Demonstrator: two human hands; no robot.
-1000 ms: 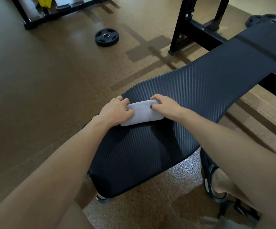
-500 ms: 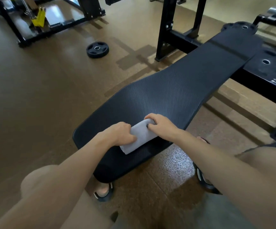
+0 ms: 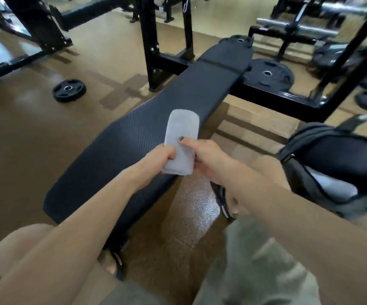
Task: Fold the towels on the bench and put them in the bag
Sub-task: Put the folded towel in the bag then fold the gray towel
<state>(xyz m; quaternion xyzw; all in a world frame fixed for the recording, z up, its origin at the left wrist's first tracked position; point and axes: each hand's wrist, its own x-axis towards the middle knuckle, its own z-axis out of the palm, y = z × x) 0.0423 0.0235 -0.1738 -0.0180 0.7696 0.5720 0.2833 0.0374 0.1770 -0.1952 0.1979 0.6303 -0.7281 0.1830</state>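
A folded light-grey towel [image 3: 181, 137] is held up above the black padded bench [image 3: 134, 139], its long side pointing away from me. My left hand [image 3: 156, 160] grips its near left edge and my right hand [image 3: 204, 156] grips its near right edge. A black bag [image 3: 341, 159] stands open on the floor at the right, with a light-grey towel [image 3: 334, 187] showing inside its mouth. No other towel lies on the bench top that I can see.
Black rack uprights [image 3: 149, 40] stand behind the bench. A weight plate [image 3: 69, 90] lies on the brown floor at the left, another plate [image 3: 268, 74] rests on the frame at the right. My knees and sandalled feet are below the bench end.
Both hands lifted the folded towel off the bench pad and turned it lengthwise. My view swung up and right, so the bag came into view.
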